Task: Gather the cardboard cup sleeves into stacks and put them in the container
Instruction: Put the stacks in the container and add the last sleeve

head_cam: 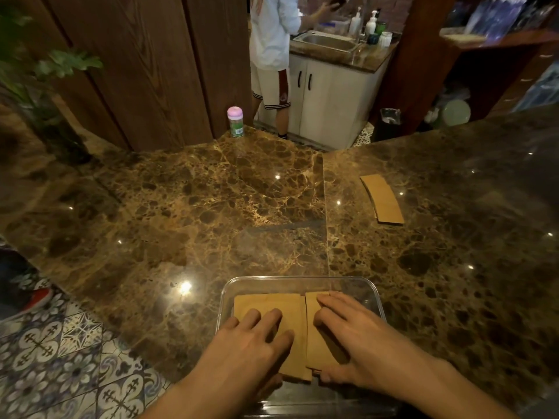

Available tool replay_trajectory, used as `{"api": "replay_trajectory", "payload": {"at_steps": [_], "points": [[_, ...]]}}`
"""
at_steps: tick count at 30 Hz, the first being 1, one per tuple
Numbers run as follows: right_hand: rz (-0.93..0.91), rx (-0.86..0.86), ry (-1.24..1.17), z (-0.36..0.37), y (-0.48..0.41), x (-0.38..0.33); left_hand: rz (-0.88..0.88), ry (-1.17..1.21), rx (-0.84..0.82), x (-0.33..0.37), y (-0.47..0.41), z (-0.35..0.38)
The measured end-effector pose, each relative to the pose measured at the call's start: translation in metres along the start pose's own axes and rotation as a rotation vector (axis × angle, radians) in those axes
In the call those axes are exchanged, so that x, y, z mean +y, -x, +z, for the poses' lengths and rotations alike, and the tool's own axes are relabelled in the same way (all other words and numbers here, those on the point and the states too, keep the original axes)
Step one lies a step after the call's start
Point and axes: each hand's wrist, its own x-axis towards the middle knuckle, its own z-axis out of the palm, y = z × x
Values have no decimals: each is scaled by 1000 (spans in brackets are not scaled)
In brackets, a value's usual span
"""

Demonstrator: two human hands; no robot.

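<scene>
My left grip [251, 343] lies flat on one stack of cup sleeves [266, 302] inside the clear container [299, 278]. My right grip [363, 340] lies flat on the second stack [311, 355] just beside it, with my thumb at the near end. The container sits on the brown tabletop [196, 207]. One more pile of sleeves [382, 199] lies well apart, off to the right. A pink-topped bottle [235, 121] stands at the far edge.

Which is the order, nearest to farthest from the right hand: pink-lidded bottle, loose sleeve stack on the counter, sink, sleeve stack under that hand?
1. Sleeve stack in the container, under the right hand.
2. Loose sleeve stack, on the counter ahead-right.
3. Pink-lidded bottle, far counter edge, ahead-left.
4. Sink, beyond the counter.
</scene>
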Motion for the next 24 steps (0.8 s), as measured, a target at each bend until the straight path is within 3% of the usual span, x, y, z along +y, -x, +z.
{"api": "replay_trajectory", "payload": {"at_steps": [19, 24], "points": [[49, 51, 2, 7, 2, -1, 66, -52, 63, 7, -10, -8], [110, 5, 38, 9, 4, -1, 214, -136, 90, 4, -7, -5]]}}
